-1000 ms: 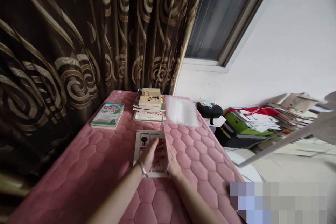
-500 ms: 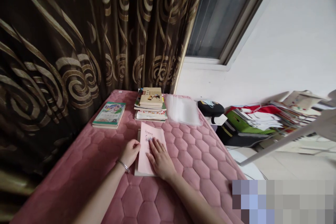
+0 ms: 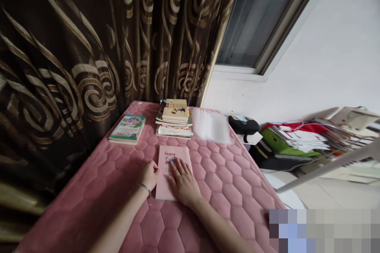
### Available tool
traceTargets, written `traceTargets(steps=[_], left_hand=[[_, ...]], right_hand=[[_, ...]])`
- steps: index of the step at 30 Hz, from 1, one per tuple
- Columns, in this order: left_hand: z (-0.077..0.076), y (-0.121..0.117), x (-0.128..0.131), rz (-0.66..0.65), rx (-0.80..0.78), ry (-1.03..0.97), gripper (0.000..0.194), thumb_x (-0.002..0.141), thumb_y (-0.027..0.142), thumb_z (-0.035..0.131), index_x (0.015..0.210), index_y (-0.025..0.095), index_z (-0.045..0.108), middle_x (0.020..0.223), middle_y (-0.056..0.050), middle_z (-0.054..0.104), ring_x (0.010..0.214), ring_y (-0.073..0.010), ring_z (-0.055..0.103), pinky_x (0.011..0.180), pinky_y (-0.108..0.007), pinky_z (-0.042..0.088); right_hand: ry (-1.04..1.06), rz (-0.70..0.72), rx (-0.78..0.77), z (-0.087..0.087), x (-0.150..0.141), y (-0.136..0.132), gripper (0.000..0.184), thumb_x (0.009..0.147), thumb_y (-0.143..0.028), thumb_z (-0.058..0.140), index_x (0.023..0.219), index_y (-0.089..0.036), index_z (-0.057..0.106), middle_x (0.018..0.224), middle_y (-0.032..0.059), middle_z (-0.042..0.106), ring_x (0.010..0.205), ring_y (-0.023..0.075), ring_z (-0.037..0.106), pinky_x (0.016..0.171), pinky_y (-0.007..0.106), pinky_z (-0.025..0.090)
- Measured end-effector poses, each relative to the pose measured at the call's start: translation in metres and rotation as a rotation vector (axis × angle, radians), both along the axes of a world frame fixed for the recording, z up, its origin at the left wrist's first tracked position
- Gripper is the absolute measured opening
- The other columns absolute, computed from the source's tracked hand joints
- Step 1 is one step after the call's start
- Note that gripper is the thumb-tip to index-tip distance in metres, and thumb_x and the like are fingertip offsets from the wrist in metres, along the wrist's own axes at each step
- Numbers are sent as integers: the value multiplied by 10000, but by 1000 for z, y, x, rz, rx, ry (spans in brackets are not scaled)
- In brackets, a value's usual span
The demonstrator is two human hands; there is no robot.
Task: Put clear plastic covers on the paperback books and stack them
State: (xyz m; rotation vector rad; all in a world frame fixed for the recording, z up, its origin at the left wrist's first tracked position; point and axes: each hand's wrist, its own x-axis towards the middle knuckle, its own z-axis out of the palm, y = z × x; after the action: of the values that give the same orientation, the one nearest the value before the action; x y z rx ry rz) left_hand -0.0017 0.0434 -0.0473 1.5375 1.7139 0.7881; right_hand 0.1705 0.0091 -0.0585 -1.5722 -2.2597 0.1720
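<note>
A pink-covered book [image 3: 165, 182] lies closed on the pink quilted mattress [image 3: 219, 184], with dark print and a small coloured picture on its upper part. My right hand [image 3: 184, 181] rests flat on its cover, fingers stretched out, hiding part of the picture and the lower right side. At the book's left edge is my left hand [image 3: 150, 174], its fingers curled closed and a silver bangle on the wrist. Whether those fingertips pinch anything is hidden.
Farther back are green-edged books [image 3: 128, 128], a stack of books [image 3: 174, 118] and clear plastic sleeves [image 3: 211, 125]. A black case [image 3: 243, 125] sits past the mattress's right edge, near piled papers [image 3: 305, 140] and a pale slanted pole [image 3: 314, 172]. A patterned curtain [image 3: 148, 39] hangs behind.
The pink cover, lifted and slanted before, now lies flat and lined up over the book. My right hand stays flat on it; my left stays by the left edge. The view has shifted slightly.
</note>
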Motion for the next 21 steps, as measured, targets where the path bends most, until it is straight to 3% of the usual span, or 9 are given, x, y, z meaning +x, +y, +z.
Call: traceTargets(steps=[5, 10, 16, 18, 21], left_hand=[[14, -8, 7, -77, 58, 340, 170, 816, 126, 494, 943, 155, 604, 969, -117, 692, 933, -218, 634, 808, -313, 439], [27, -7, 15, -142, 2, 476, 251, 858, 132, 434, 1015, 152, 629, 1035, -130, 697, 987, -218, 637, 834, -301, 440], [27, -7, 23, -136, -2, 531, 282, 866, 118, 412, 1072, 141, 603, 1051, -131, 685, 959, -211, 637, 830, -309, 459], [26, -10, 32, -160, 83, 579, 352, 882, 108, 361, 1164, 151, 567, 1179, -134, 631, 1065, -208, 593, 905, -326, 439], [20, -7, 47, -336, 252, 623, 462, 896, 109, 301, 1314, 199, 477, 1418, -78, 456, 1323, -205, 373, 1092, -380, 293]], right_hand=[[-9, -20, -25, -1, -2, 0, 564, 946, -488, 298, 1423, -195, 365, 1510, 72, 237, 1402, 267, 185, 1141, 478, 196], [-20, -66, -45, 1, -2, -3, 571, 942, -466, 322, 1431, -175, 351, 1512, 97, 219, 1400, 277, 187, 1139, 473, 198], [-38, -67, -59, 3, -1, -3, 564, 949, -466, 296, 1434, -183, 344, 1518, 77, 224, 1408, 265, 165, 1147, 459, 173], [-54, -73, -62, 2, -2, -3, 559, 954, -460, 283, 1439, -185, 332, 1520, 73, 221, 1412, 255, 154, 1150, 453, 159], [-84, -67, -59, 2, -1, -3, 538, 959, -391, 289, 1447, -165, 307, 1524, 76, 211, 1416, 238, 138, 1154, 436, 152]])
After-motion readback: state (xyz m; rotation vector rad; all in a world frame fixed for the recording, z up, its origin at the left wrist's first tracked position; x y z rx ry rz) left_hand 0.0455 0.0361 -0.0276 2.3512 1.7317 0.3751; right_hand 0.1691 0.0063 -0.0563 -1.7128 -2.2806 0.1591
